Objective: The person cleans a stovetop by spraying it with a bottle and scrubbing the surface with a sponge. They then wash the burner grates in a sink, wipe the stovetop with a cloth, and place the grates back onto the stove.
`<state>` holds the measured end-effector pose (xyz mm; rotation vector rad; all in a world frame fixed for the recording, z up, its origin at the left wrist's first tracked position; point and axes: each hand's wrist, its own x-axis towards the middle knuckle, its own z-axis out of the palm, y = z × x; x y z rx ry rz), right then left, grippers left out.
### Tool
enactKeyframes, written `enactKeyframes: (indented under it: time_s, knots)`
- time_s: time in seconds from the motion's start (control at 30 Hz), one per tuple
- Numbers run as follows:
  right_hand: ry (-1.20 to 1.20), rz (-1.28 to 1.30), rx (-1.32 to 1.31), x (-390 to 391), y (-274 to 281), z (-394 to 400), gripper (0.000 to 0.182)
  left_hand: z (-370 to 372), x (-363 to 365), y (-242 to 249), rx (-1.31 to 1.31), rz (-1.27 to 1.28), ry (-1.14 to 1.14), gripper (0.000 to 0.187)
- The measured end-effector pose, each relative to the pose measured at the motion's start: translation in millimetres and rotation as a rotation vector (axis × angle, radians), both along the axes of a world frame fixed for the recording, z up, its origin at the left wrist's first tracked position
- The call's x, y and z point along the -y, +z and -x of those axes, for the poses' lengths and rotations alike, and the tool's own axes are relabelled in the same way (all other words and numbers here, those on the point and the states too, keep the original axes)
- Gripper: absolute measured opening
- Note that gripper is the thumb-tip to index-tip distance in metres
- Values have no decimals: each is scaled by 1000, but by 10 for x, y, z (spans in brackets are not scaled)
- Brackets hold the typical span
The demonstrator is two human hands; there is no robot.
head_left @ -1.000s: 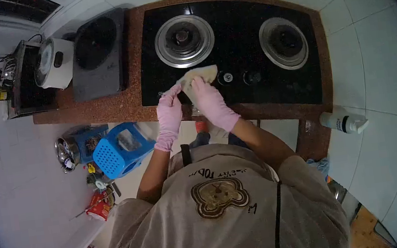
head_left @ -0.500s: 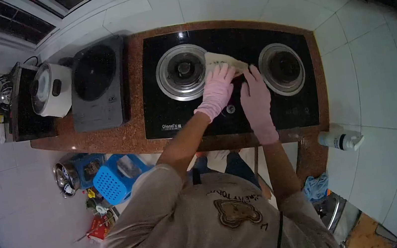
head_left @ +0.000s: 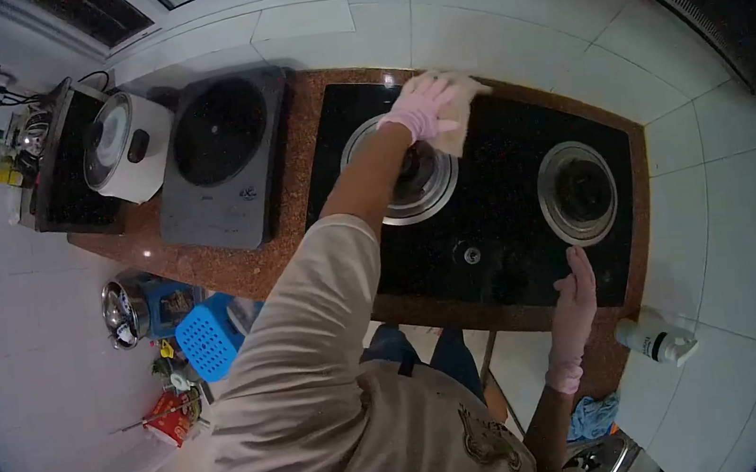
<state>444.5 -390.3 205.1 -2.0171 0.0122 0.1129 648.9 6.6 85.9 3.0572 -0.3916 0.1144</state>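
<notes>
My left hand [head_left: 426,107], in a pink glove, presses a pale cloth [head_left: 457,135] against the back edge of the black glass gas stove [head_left: 506,190]. Part of the cloth is under the fingers, and the rest spreads out to the right. My left forearm crosses over the left burner [head_left: 429,186] and hides some of it. My right hand [head_left: 574,310], gloved in pink too, hovers by the stove's front right edge with fingers stretched out and nothing in it. The right burner [head_left: 578,193] lies just beyond its fingertips.
Left of the stove stand a flat induction cooker [head_left: 221,171] and a white rice cooker [head_left: 127,154]. A spray bottle [head_left: 654,340] and a crumpled blue cloth [head_left: 593,418] are at the right. Below the counter is a blue plastic basket [head_left: 206,343]. Tiled wall runs behind.
My left hand has moved with the cloth from between the burners to the stove's back edge. My right hand has left the cloth and drawn back toward the front right. The view has shifted.
</notes>
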Motion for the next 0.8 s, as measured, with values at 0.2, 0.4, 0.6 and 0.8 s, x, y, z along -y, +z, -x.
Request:
enactKeyframes:
  time_s: [0.2,0.4,0.6,0.8]
  knots:
    - [-52,-1,-8,505,-250,83,43,517,-919,92,-104,30,308,103]
    - [-15,22,-18,435,-173,247,42,1017,-682,-87,34,19,792,103]
    - [112,79,-10,168,34,230,40,1639,-410,-34,12,203,1088,94]
    - [272,76,-34,28,-57,145,38,2377,-34,94,-102,107,1185,94]
